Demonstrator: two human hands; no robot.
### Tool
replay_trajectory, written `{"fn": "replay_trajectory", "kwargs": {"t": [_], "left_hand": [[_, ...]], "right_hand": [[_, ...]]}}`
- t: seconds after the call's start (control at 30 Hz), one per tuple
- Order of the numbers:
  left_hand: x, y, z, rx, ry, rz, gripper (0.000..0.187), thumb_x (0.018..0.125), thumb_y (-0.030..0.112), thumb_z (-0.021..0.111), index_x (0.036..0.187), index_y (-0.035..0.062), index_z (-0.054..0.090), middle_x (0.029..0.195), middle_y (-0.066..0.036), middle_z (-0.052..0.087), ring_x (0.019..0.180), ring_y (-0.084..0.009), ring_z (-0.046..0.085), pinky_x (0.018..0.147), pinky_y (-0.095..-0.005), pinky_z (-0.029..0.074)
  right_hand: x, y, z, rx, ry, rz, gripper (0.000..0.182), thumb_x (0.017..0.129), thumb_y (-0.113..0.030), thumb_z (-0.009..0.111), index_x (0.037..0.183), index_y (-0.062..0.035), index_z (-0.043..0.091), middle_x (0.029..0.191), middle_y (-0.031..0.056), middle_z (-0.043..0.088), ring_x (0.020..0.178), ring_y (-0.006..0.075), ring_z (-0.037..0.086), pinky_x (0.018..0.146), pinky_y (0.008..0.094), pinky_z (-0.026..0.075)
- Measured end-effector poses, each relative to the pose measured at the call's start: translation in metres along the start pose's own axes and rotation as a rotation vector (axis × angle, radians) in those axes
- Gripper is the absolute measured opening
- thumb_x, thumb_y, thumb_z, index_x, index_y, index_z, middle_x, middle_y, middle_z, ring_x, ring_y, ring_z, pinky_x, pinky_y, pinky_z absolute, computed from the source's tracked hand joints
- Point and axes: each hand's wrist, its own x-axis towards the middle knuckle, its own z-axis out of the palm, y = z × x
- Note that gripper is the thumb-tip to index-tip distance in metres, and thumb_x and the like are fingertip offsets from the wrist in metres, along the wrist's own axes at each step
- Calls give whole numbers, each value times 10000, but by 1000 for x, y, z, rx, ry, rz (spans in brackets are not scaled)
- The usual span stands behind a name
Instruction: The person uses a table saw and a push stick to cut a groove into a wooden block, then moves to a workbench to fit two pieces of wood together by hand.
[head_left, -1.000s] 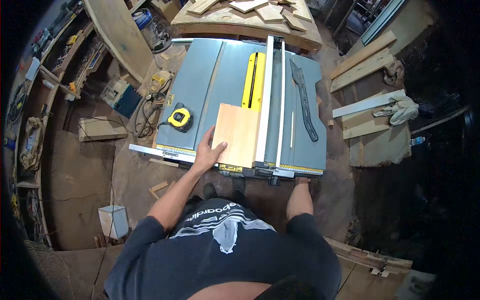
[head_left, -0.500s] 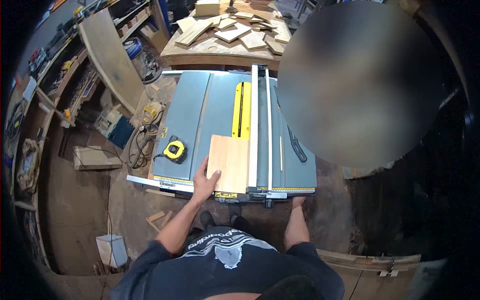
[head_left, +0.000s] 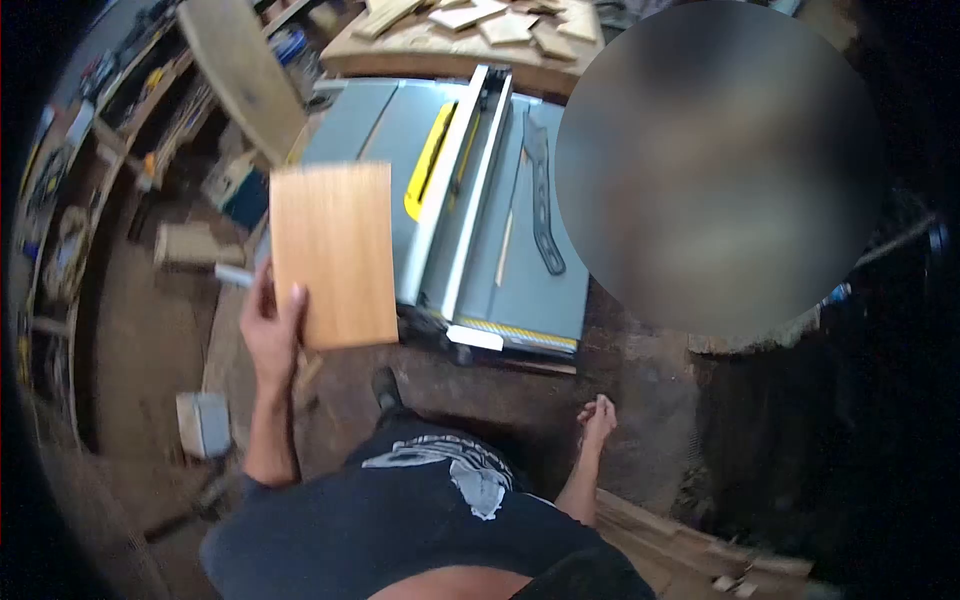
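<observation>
One rectangular light-brown wooden board (head_left: 333,254), centre left, in left hand (head_left: 270,335) grip; right hand (head_left: 598,415) loose, empty. One grey table saw (head_left: 520,260), dirt floor (head_left: 470,385), cluttered workshop.

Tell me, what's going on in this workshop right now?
A person stands at a table saw, holding a flat wooden board up in the left hand, clear of the saw top. The right hand hangs empty at their side. A black push stick lies on the saw table, and cut wood pieces cover a bench behind.

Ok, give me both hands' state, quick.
Left hand: closed on the wooden board, lifted off the saw table.
Right hand: open, holding nothing.
</observation>
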Motion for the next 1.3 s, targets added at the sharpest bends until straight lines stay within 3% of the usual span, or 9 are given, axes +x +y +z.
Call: {"fn": "replay_trajectory", "kwargs": {"t": [0.17, 0.3, 0.47, 0.57, 0.67, 0.83, 0.97, 1.1, 1.3], "left_hand": [[-57, 23, 172, -433, -29, -2, 610, 925, 65, 705, 1470, -36, 449, 1306, -176, 627, 1151, -201, 622, 1002, -344, 509], [-121, 52, 324, -436, -459, -289, 596, 918, 80, 719, 1454, -25, 482, 1244, -167, 668, 1067, -180, 660, 940, -319, 539], [-188, 59, 443, -576, -773, -481, 605, 919, 98, 729, 1452, -40, 478, 1301, -144, 654, 1149, -180, 639, 1001, -322, 510], [-198, 56, 489, -632, -838, -595, 609, 930, 79, 709, 1467, -47, 452, 1329, -157, 638, 1151, -189, 648, 979, -328, 536], [-193, 42, 540, -718, -816, -768, 600, 926, 71, 701, 1464, -42, 459, 1328, -164, 638, 1136, -210, 664, 955, -344, 562], [-144, 13, 649, -756, -751, -813, 606, 923, 80, 706, 1463, -40, 460, 1320, -162, 642, 1135, -211, 664, 951, -335, 559], [-67, 43, 723, -731, -666, -749, 611, 925, 93, 710, 1465, -39, 456, 1303, -153, 650, 1125, -199, 664, 944, -320, 552], [13, 58, 772, -623, -665, -677, 609, 927, 101, 718, 1462, -39, 464, 1289, -147, 656, 1095, -184, 671, 934, -311, 551], [128, 85, 855, -305, -655, -390, 563, 918, 107, 749, 1405, -67, 526, 1172, -137, 708, 995, -137, 677, 878, -281, 545]], "right_hand": [[78, -102, -95, 57, -181, -226, 317, 1016, -271, 608, 1231, -40, 635, 875, 39, 642, 731, 93, 580, 633, 256, 492], [47, -268, -109, 156, -423, -599, 547, 1004, -363, 634, 1371, 31, 536, 1002, 62, 651, 826, 119, 597, 796, 293, 508], [86, -359, -114, 338, -577, -655, 734, 967, -331, 691, 1527, -9, 343, 1203, 108, 611, 896, 149, 627, 845, 296, 502], [138, -386, -122, 372, -596, -648, 579, 968, -301, 691, 1420, 7, 503, 1149, 109, 650, 942, 154, 635, 865, 282, 490], [208, -411, -122, 362, -539, -363, 326, 996, -306, 650, 986, 9, 730, 865, 53, 704, 813, 118, 641, 747, 259, 503], [343, -460, -102, 136, -718, -182, 420, 1046, -395, 543, 949, -12, 686, 733, 21, 655, 564, 80, 547, 458, 233, 378], [421, -526, -48, 441, -738, -77, 379, 1030, -355, 592, 1012, 11, 691, 785, 45, 664, 610, 114, 567, 546, 265, 453], [499, -567, -17, 272, -870, -327, 369, 1033, -339, 581, 1026, 14, 688, 816, 54, 679, 677, 150, 631, 576, 301, 506], [607, -631, 47, 328, -905, -58, 415, 1051, -356, 539, 1198, 20, 635, 996, 106, 712, 834, 190, 702, 797, 355, 583]]}}
